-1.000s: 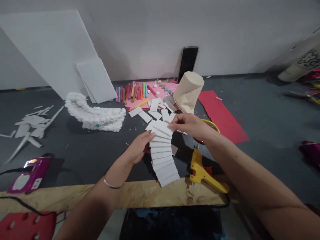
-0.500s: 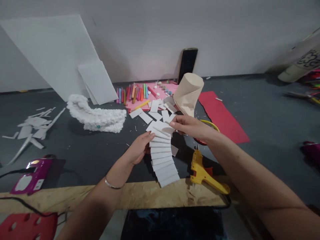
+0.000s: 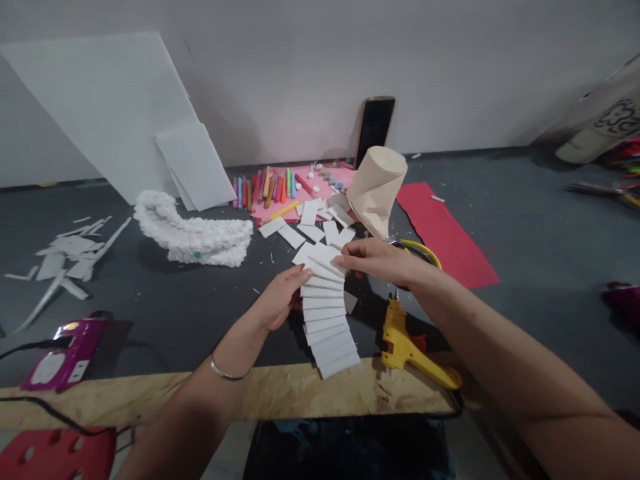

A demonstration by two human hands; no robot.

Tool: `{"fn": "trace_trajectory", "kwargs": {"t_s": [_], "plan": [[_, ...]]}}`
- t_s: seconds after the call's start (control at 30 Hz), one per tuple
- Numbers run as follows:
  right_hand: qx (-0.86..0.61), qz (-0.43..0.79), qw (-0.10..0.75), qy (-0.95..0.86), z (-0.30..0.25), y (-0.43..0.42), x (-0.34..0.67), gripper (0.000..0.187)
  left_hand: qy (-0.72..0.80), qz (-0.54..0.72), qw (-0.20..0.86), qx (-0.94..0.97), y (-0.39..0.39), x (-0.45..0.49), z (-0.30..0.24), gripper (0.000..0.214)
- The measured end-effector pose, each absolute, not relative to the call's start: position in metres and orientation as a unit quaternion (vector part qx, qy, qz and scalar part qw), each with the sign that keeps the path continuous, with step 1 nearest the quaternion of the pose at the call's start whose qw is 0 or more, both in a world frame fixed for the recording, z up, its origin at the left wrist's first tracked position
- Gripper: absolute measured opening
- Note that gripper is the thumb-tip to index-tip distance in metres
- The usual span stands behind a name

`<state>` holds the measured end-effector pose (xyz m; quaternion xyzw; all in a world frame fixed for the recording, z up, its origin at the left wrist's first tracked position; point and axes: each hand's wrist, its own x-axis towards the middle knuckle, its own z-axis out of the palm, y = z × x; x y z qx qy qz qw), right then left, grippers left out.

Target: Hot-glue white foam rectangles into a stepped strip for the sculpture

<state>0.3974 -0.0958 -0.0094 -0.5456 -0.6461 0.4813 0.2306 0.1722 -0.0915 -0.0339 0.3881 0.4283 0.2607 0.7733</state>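
Note:
A curved strip of overlapping white rectangular foam or card pieces [image 3: 327, 323] reaches from between my hands down toward the table's front edge. My left hand [image 3: 281, 295] is closed on its left side near the top, thumb above and fingers beneath. At the upper right of the strip, my right hand [image 3: 367, 259] pinches the edge of the top piece. Loose white pieces [image 3: 311, 232] lie just beyond my hands. A yellow hot glue gun [image 3: 403, 343] rests on the right, below my right forearm. Yellow-and-red-handled scissors [image 3: 423, 252] are partly hidden behind my right wrist.
A white textured curved piece [image 3: 200, 233] and white scraps [image 3: 75, 250] lie left. Behind are crayons [image 3: 273, 187], a beige cup-like form [image 3: 380, 180] and a leaning phone [image 3: 375, 127]. Red paper [image 3: 447, 233] lies right. A purple box with a cable [image 3: 65, 353] sits front left.
My right hand has shifted slightly down and closer onto the top piece, uncovering a loose white piece behind it. My left hand stays almost in place on the strip.

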Motion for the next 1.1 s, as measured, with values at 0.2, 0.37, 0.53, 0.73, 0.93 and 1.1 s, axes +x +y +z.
{"fn": "trace_trajectory", "kwargs": {"t_s": [0.2, 0.37, 0.53, 0.73, 0.93, 1.1], "plan": [[-0.538, 0.506, 0.254, -0.625, -0.015, -0.094, 0.397, 0.042, 0.43, 0.263, 0.772, 0.386, -0.092, 0.173, -0.033, 0.044], [-0.523, 0.529, 0.266, -0.613, -0.016, -0.093, 0.396, 0.043, 0.42, 0.258, 0.775, 0.395, -0.092, 0.171, -0.038, 0.044], [-0.534, 0.527, 0.292, -0.594, -0.015, -0.094, 0.396, 0.045, 0.384, 0.269, 0.79, 0.395, -0.092, 0.17, -0.041, 0.052], [-0.558, 0.527, 0.33, -0.549, -0.008, -0.093, 0.395, 0.045, 0.351, 0.252, 0.817, 0.382, -0.093, 0.169, -0.039, 0.053], [-0.554, 0.537, 0.35, -0.532, -0.004, -0.093, 0.394, 0.042, 0.391, 0.234, 0.792, 0.406, -0.094, 0.17, -0.039, 0.05], [-0.547, 0.535, 0.345, -0.543, -0.008, -0.092, 0.397, 0.043, 0.39, 0.24, 0.79, 0.409, -0.094, 0.17, -0.039, 0.045]]}}
